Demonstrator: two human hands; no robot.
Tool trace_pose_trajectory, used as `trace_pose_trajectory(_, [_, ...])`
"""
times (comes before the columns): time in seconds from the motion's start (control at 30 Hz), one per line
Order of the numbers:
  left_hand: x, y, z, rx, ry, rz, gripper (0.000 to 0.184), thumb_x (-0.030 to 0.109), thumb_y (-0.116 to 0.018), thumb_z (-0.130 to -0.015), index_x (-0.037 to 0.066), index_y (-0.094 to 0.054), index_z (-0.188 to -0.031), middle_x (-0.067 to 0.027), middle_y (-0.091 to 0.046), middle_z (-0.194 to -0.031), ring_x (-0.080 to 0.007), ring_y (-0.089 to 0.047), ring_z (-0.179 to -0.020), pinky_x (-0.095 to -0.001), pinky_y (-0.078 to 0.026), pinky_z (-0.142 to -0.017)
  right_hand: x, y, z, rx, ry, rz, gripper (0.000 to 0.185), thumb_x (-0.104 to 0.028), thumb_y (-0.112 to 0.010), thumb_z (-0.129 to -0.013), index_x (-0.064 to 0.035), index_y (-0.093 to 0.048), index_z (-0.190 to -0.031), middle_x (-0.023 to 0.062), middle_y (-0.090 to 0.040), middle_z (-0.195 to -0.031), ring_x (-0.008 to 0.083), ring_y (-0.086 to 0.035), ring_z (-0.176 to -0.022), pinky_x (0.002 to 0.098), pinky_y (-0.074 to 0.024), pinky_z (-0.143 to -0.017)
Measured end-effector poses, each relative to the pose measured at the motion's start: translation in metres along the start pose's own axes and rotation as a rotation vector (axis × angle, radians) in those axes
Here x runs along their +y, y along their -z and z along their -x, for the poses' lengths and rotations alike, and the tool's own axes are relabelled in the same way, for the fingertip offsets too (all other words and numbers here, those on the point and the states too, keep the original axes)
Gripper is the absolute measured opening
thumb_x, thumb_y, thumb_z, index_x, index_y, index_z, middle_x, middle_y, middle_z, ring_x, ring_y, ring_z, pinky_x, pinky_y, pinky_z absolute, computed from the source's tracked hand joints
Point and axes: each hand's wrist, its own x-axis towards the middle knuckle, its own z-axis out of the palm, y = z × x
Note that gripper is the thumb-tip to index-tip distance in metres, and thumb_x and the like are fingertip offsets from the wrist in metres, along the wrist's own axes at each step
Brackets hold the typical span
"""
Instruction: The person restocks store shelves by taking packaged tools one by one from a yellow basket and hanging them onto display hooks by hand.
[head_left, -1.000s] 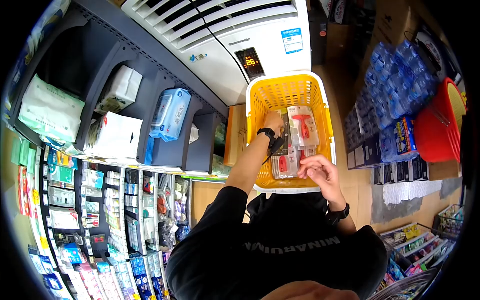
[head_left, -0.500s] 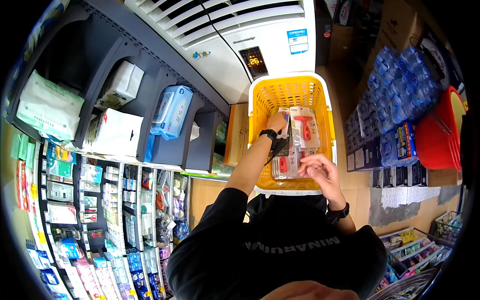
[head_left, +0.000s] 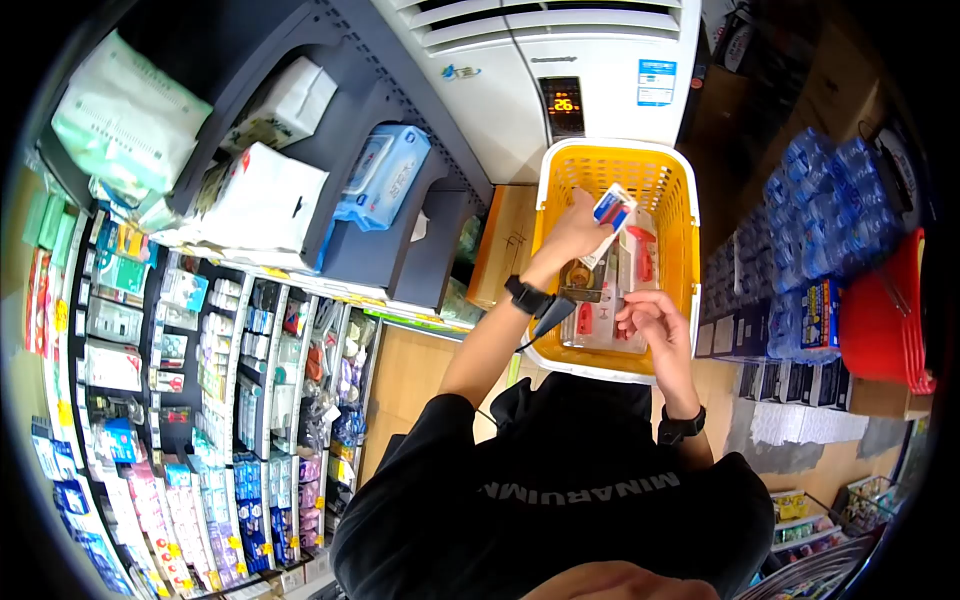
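Observation:
My left hand (head_left: 575, 232) is closed on a slim white package with blue and red print (head_left: 612, 208), raised at a slant inside the yellow basket (head_left: 553, 160). My right hand (head_left: 660, 328) hangs over the basket's near right side. Its fingers are loosely curled and apart, with no item visible in them. Below lie clear-fronted packs. One holds a red T-shaped tool (head_left: 643, 252); another, nearer me, shows a red piece (head_left: 584, 320). Between them is a pack with a round brownish part (head_left: 579, 274), partly covered by the left hand and its wrist strap.
A white air conditioner (head_left: 610, 100) stands behind the basket. Grey shelving (head_left: 360, 255) with blue wipes (head_left: 383, 175) and white packs runs along the left. On the right are shrink-wrapped blue bottles (head_left: 830, 200) and red buckets (head_left: 880, 325).
My left hand has lifted the slim package up from among the packs and tilted it. The right hand stays over the near right side. The view has shifted, moving the basket rightward.

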Motion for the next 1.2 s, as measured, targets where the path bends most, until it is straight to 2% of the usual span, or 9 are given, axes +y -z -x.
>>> trace_pose_trajectory(0.2, [0.039,0.048,0.109,0.257,-0.190,0.341,0.048,0.017,-0.070,-0.089,-0.002,-0.049,-0.128,-0.0186,-0.066,-0.104,-0.0277,-0.067,-0.095,-0.0375,-0.052,-0.082,0.005,-0.031,-0.008,-0.025,0.003,0.059,0.033,-0.005,-0.056,-0.098,-0.0012,-0.050,-0.130,0.0104,-0.062,-0.119,0.0162,-0.063,-0.103,0.0284,-0.0492,-0.087])
trace_pose_trajectory(0.4, [0.023,0.072,0.195,0.382,-0.150,0.507,0.040,0.014,-0.070,-0.091,-0.001,-0.050,-0.122,-0.0127,-0.067,-0.100,-0.0160,-0.064,-0.092,-0.0310,-0.051,-0.077,0.014,-0.077,-0.005,-0.273,-0.084,0.022,0.024,-0.004,-0.058,-0.099,0.0007,-0.053,-0.122,0.0071,-0.062,-0.113,0.0139,-0.062,-0.103,0.0290,-0.0513,-0.088])
trace_pose_trajectory(0.53, [-0.005,0.084,0.251,0.537,-0.057,0.594,0.038,0.012,-0.071,-0.091,0.000,-0.050,-0.121,-0.0088,-0.064,-0.104,-0.0129,-0.060,-0.097,-0.0295,-0.049,-0.081,0.027,-0.119,-0.002,-0.437,-0.125,0.034,0.019,0.001,-0.058,-0.097,0.0018,-0.054,-0.115,0.0052,-0.062,-0.108,0.0127,-0.063,-0.100,0.0280,-0.0515,-0.089])
trace_pose_trajectory(0.57, [-0.017,0.081,0.261,0.653,-0.091,0.608,0.040,0.017,-0.073,-0.090,0.000,-0.051,-0.118,-0.0116,-0.067,-0.098,-0.0153,-0.064,-0.088,-0.0314,-0.053,-0.074,0.029,-0.131,0.000,-0.488,-0.112,0.062,0.019,0.002,-0.059,-0.097,0.0021,-0.054,-0.115,0.0057,-0.062,-0.108,0.0128,-0.063,-0.100,0.0279,-0.0515,-0.089])
trace_pose_trajectory(0.7, [-0.042,0.101,0.330,0.785,0.029,0.728,0.040,0.015,-0.075,-0.088,0.001,-0.052,-0.118,-0.0088,-0.066,-0.097,-0.0126,-0.063,-0.088,-0.0293,-0.053,-0.075,0.050,-0.185,0.009,-0.637,-0.188,0.053,0.016,0.003,-0.058,-0.096,0.0018,-0.056,-0.112,0.0055,-0.065,-0.101,0.0133,-0.065,-0.094,0.0258,-0.0510,-0.082])
trace_pose_trajectory(0.77, [-0.058,0.112,0.365,0.789,0.114,0.724,0.041,0.014,-0.075,-0.090,0.002,-0.051,-0.121,-0.0073,-0.064,-0.105,-0.0121,-0.061,-0.096,-0.0297,-0.052,-0.080,0.054,-0.218,0.016,-0.729,-0.241,0.058,0.016,0.003,-0.059,-0.095,0.0013,-0.057,-0.111,0.0053,-0.065,-0.100,0.0127,-0.065,-0.094,0.0254,-0.0508,-0.082])
trace_pose_trajectory(0.83, [-0.071,0.122,0.399,0.893,0.095,0.737,0.039,0.015,-0.073,-0.092,0.002,-0.052,-0.122,-0.0067,-0.065,-0.104,-0.0123,-0.062,-0.094,-0.0288,-0.051,-0.082,0.062,-0.253,0.025,-0.814,-0.290,0.064,0.016,0.002,-0.060,-0.095,0.0007,-0.057,-0.111,0.0051,-0.066,-0.099,0.0122,-0.065,-0.094,0.0249,-0.0506,-0.082])
trace_pose_trajectory(0.93, [-0.093,0.135,0.454,1.064,0.147,0.836,0.026,0.012,-0.062,-0.098,0.000,-0.059,-0.122,-0.0065,-0.064,-0.101,-0.0110,-0.061,-0.084,-0.0267,-0.051,-0.071,0.082,-0.304,0.041,-0.883,-0.298,0.066,0.016,0.001,-0.063,-0.093,-0.0012,-0.058,-0.108,0.0037,-0.066,-0.099,0.0086,-0.063,-0.092,0.0230,-0.0497,-0.080])
trace_pose_trajectory(1.2, [-0.148,0.161,0.587,1.399,0.159,0.644,0.023,0.009,-0.060,-0.099,-0.003,-0.064,-0.118,-0.0067,-0.061,-0.101,-0.0107,-0.061,-0.086,-0.0253,-0.049,-0.076,0.111,-0.425,0.109,-1.078,-0.329,0.063,0.018,0.001,-0.063,-0.094,0.0001,-0.059,-0.112,0.0040,-0.067,-0.102,0.0089,-0.063,-0.096,0.0226,-0.0502,-0.082])
